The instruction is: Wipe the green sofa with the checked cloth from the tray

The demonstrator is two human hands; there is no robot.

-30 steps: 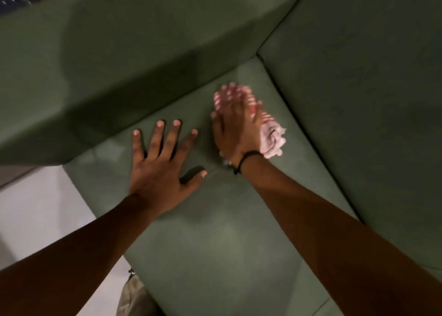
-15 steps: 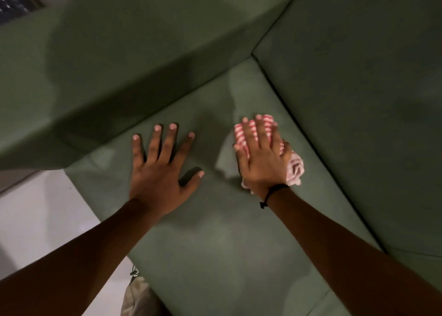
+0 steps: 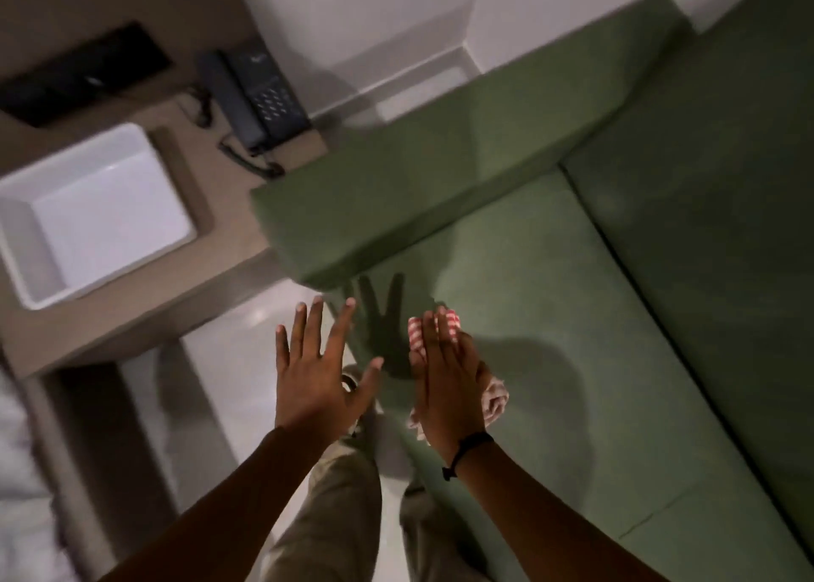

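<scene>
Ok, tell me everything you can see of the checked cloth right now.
The checked cloth is red-and-white soft fabric, bunched rather than spread flat. Most of it is hidden under the right hand, which lies over it with fingers extended. A striped end shows past the fingertips, and a paler crumpled fold sticks out at the hand's right side. It sits near the front-left edge of the green sofa seat. The image is blurred.

Dim, warm indoor light from above and behind casts a crisp shadow of the left hand [image 3: 318, 372] onto the green sofa [image 3: 550, 317] just ahead; motion blur softens everything, wide-angle distortion bending edges.
</scene>
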